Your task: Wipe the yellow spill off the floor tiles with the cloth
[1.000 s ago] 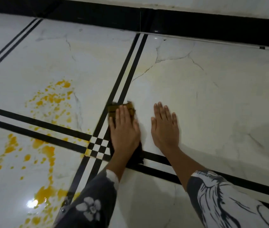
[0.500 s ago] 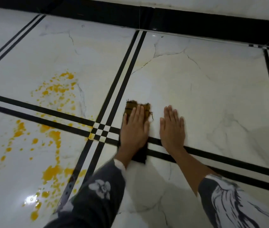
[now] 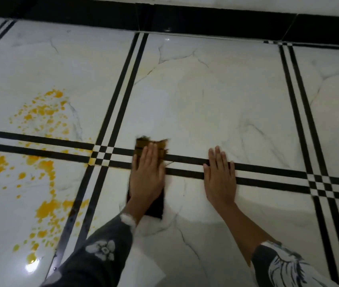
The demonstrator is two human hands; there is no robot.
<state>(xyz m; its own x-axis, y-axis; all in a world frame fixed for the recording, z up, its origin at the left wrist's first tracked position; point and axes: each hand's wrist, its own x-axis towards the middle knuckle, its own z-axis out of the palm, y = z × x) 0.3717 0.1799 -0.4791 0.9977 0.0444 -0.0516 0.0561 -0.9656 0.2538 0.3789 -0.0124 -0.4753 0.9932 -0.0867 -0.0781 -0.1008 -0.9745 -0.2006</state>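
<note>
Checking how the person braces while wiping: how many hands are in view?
2. The left hand presses flat on the cloth. The right hand lies flat on the floor to its right, across the black stripes. Neither is hidden.

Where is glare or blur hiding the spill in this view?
Head view: one glare spot at lower left, on the spill's near edge. Head view: the cloth's far edge, beyond the left hand, is smeared by motion, while the right hand is sharp. Head view: the black lines bow slightly, likely from the wide lens.
</note>
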